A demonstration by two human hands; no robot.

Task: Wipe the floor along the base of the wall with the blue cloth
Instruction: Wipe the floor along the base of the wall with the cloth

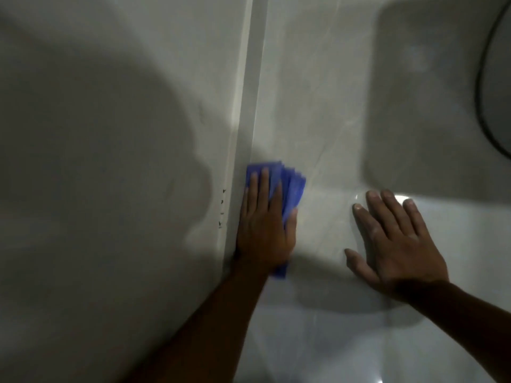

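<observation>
The blue cloth [293, 186] lies flat on the pale tiled floor [318, 92], right against the white skirting strip [246, 134] at the foot of the wall [110, 134]. My left hand [262, 225] presses down on the cloth with fingers spread, its edge touching the skirting. Cloth shows beyond my fingertips and to the right of the hand, and a small corner sticks out near the wrist. My right hand [392, 244] rests palm down on the bare floor to the right, fingers apart, holding nothing.
A dark curved rim of a round object [489, 106] shows at the right edge. Small dark marks [222, 208] dot the wall just left of the skirting. Large shadows fall across the wall and the floor at top right.
</observation>
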